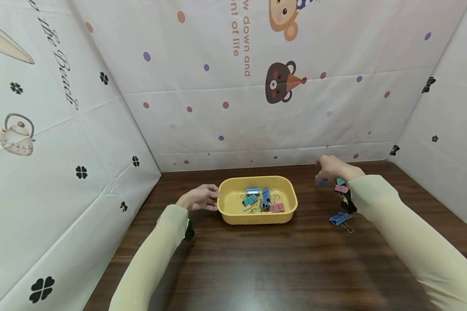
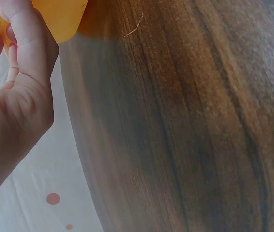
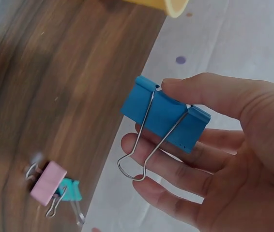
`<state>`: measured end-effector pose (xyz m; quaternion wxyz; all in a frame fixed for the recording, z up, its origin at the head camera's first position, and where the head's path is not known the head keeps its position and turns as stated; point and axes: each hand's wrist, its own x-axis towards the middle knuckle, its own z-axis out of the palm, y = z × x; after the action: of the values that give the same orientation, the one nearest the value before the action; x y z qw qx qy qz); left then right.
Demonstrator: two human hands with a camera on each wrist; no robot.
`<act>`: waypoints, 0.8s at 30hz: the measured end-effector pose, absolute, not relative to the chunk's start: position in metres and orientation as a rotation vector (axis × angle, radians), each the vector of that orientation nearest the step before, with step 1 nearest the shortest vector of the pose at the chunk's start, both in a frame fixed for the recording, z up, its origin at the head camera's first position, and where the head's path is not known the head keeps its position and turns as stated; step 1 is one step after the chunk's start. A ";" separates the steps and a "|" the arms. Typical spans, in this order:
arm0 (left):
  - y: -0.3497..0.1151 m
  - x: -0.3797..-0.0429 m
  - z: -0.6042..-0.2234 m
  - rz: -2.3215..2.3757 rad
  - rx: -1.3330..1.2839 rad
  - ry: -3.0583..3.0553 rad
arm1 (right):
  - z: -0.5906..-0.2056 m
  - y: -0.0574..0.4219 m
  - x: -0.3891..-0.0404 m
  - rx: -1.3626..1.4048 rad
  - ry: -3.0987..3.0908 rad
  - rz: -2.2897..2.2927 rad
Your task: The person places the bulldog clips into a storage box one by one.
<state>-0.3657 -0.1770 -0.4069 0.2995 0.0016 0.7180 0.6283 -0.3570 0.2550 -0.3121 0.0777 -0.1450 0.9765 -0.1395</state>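
Note:
A yellow plastic bin stands on the dark table, holding several binder clips: blue ones, a teal clip and a pink clip among them. My left hand grips the bin's left end, thumb and fingers on either side of the rim. Right of the bin, my right hand pinches a blue binder clip between thumb and fingers; one wire handle points away from the thumb. Near that hand lie a pink clip and a teal clip, side by side on the table.
Another blue binder clip lies on the wood grain table, below the right wrist. White printed sheets rise behind the table and along its left and right sides.

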 end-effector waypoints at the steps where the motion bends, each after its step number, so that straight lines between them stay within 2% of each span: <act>1: -0.177 -0.366 -0.407 1.670 0.006 1.904 | -0.312 0.252 -0.358 -0.428 2.909 -0.436; 24: -0.178 -0.365 -0.409 1.664 0.029 1.911 | -0.309 0.170 -0.365 -0.610 2.891 -0.463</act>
<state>-0.3654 -0.1779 -0.4091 0.2990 0.0111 0.7195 0.6267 -0.3646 0.1703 -0.3090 0.0754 -0.2035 0.9639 -0.1543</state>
